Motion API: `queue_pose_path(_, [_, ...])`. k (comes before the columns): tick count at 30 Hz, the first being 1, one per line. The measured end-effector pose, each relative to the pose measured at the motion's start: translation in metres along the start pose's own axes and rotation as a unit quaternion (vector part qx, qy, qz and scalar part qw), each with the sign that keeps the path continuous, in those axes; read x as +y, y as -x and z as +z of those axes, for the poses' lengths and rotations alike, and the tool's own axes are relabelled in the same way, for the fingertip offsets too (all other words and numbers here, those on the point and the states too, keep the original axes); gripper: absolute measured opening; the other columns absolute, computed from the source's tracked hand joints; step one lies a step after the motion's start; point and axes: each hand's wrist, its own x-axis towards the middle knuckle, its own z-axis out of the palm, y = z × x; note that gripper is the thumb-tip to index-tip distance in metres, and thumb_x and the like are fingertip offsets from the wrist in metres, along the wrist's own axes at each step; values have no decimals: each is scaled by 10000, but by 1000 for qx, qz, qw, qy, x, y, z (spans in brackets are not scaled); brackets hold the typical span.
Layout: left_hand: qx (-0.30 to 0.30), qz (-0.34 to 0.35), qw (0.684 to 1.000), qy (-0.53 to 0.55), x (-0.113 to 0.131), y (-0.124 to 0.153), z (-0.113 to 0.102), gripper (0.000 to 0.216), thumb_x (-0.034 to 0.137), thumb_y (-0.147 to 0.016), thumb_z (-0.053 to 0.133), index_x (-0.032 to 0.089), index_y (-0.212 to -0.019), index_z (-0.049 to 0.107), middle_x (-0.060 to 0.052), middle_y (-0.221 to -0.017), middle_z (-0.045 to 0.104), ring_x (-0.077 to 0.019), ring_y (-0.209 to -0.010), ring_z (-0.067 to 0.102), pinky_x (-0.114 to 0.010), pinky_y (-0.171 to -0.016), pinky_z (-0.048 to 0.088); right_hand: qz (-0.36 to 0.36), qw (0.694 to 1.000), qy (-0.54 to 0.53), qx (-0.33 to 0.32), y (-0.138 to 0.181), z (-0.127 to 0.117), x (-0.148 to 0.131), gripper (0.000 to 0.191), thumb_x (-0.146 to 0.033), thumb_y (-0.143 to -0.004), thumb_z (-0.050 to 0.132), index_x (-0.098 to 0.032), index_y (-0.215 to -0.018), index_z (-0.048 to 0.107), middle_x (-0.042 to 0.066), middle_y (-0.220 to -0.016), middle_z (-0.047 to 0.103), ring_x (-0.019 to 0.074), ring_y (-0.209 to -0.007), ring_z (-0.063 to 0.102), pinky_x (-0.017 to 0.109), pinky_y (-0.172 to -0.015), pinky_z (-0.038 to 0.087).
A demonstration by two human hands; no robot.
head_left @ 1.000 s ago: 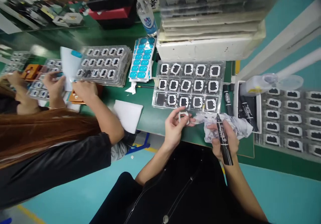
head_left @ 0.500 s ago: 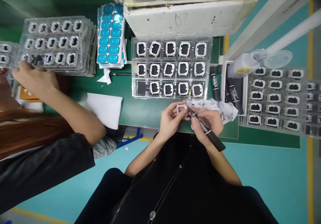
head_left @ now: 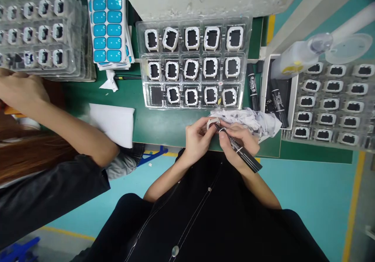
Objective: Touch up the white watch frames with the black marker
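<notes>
Between the thumb and fingers of my left hand (head_left: 197,139) is a small white frame (head_left: 213,122), tilted on edge near the table's front. My right hand (head_left: 241,140) grips a black marker pen (head_left: 245,157) like a pencil, its tip at the frame; whether it touches I cannot tell. Straight ahead, a clear plastic tray (head_left: 142,52) holds rows of similar white frames with black insides. Its front-left pocket (head_left: 156,95) has no white frame in it. Crumpled white cloth or paper (head_left: 258,123) lies just beyond my right hand.
Right of the tray are another marker (head_left: 252,86), an open box (head_left: 290,109) with markers and a plastic bottle (head_left: 293,60), and more filled trays (head_left: 319,109). To the left lie blue sticker sheets (head_left: 107,29), a folded white cloth (head_left: 113,125), stacked trays (head_left: 66,27) and a co-worker's arm (head_left: 67,117).
The white frame has turned more edge-on in my left hand, and the marker's tip has shifted slightly left, closer to it. The camera view has dipped nearer the tray.
</notes>
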Motion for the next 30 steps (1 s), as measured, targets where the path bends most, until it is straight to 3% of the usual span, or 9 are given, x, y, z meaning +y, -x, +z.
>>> queue_pose_path(9, [4,3,999,-34,-1,1,-2,215,398,-1039,799,226,-1159,848,-46,-951,837,-176,-815,770,-295,-772,613,7,1000,-2,-3,0,-1,0,160,-139,-1009,780,-251,-1068,682,7,-895,755,273,-968,835,523,-910,769])
queue_pose_path(25, [6,31,997,-73,-2,2,-2,225,408,-1053,776,231,-1166,858,-40,-937,829,-153,-749,717,-270,-718,572,5,1000,21,13,1,0,1,136,-169,-1026,777,-255,-1062,677,19,-939,779,279,-988,848,465,-848,754])
queue_pose_path(30, [21,56,992,-115,-2,3,-1,195,366,-1067,751,230,-1155,860,-25,-927,818,-128,-704,663,-245,-689,531,-15,999,29,-12,-1,-1,-1,191,-110,-1007,776,-247,-1088,671,28,-963,780,280,-1024,846,461,-874,757])
